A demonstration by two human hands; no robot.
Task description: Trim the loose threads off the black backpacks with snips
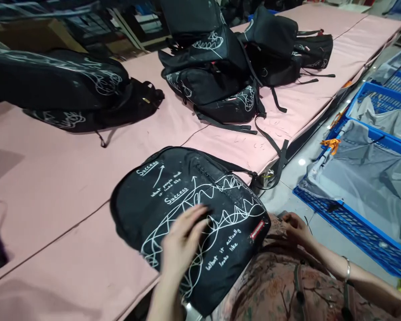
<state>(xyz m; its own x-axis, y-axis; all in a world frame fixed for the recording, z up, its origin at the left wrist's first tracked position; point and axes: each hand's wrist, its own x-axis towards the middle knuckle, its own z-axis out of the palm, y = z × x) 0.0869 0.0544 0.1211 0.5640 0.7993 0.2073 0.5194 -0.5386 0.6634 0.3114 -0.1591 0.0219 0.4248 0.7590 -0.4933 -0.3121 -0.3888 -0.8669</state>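
A black backpack (130, 209) lies front side up at the near edge of the pink table, printed with white scribbled lines, arrows and words such as "Success". It has a small red label (257, 229) near one corner. Over the middle of its front is my left hand (183, 234), fingers bent and thumb apart, slightly blurred; whether it touches the fabric I cannot tell. Beside the label corner, in front of my patterned clothing, my right hand (294, 228) has its fingers pinched together. What they hold, if anything, is too small to make out.
More black backpacks (217, 89) lie piled along the pink table (87, 178), with another stack (70, 89) at the left. Loose straps (270, 138) hang over the table edge. Blue plastic crates (354, 236) with grey lining stand on the floor at the right.
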